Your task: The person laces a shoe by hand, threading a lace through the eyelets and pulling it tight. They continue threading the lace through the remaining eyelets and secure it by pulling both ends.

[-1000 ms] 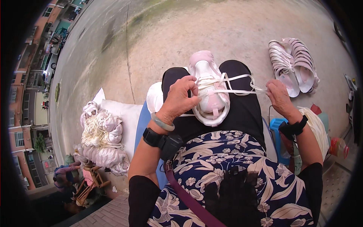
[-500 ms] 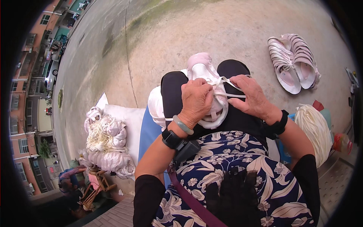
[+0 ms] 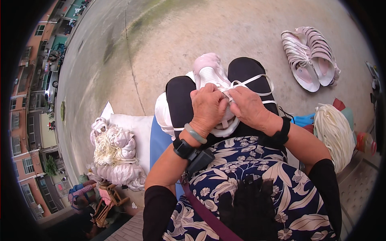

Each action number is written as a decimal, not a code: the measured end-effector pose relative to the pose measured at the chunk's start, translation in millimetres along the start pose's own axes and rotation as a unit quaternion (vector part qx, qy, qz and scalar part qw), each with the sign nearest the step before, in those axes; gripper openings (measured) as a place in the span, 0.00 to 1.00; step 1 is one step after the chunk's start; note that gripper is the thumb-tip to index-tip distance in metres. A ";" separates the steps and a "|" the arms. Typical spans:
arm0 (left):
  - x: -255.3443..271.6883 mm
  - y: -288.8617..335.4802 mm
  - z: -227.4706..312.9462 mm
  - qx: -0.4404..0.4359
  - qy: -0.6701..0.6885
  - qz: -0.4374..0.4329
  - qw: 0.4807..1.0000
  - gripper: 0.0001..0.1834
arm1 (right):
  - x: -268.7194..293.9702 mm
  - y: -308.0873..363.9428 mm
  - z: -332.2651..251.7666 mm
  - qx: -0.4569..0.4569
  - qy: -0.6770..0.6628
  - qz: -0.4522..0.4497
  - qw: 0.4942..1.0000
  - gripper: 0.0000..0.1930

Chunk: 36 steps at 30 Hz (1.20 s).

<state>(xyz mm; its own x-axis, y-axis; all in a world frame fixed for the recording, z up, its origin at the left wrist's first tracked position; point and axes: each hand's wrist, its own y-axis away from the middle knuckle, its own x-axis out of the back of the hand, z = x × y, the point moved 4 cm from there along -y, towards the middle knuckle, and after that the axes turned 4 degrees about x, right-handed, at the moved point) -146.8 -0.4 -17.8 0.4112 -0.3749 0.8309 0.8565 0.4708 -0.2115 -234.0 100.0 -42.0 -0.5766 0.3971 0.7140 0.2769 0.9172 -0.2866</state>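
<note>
A pale pink and white sneaker [image 3: 207, 64] lies on my lap between my black-clad knees, toe pointing away. My left hand [image 3: 208, 105] is closed at the shoe's lacing, its thumb and fingers pinching the white shoelace [image 3: 263, 76]. Right beside it, my right hand [image 3: 250, 107] is closed too, fingertips pinching the lace over the tongue. A loose loop of lace arcs out over my right knee. Both hands cover much of the lacing and the shoe's opening. Another white shoe [image 3: 163, 114] sits partly hidden beside my left thigh.
Bundled shoe parts with cream laces [image 3: 114, 146] lie on a white sheet [image 3: 140, 128] at left. A hank of white laces [image 3: 333, 136] hangs at right. Stacked pink-white shoe uppers [image 3: 309, 58] rest on the concrete ahead. A person [image 3: 80, 197] is near a wooden stool [image 3: 108, 205] at lower left.
My right hand has moved left, in beside my left hand at the lacing. The lace stretched between the hands has become a loose loop over my right knee.
</note>
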 end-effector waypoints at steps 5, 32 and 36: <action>-3.0 -3.6 7.3 -0.018 -0.052 0.030 0.998 0.03 | -2.0 -2.2 8.8 -0.026 -0.062 -0.007 0.998 0.13; 18.8 0.7 21.5 -0.082 -0.124 -0.008 0.989 0.03 | 14.1 2.2 1.9 -0.036 -0.071 0.009 0.997 0.20; 61.4 27.7 -12.2 -0.088 -0.146 -0.015 0.985 0.02 | 19.2 11.4 -1.2 -0.025 -0.064 0.028 0.997 0.24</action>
<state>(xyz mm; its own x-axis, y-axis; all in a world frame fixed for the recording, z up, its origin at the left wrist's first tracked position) -93.9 -20.1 21.1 0.2991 -0.1289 0.9455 0.9184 0.3079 -0.2486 -241.0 118.0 -30.8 -0.6517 0.4510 0.6098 0.3466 0.8922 -0.2894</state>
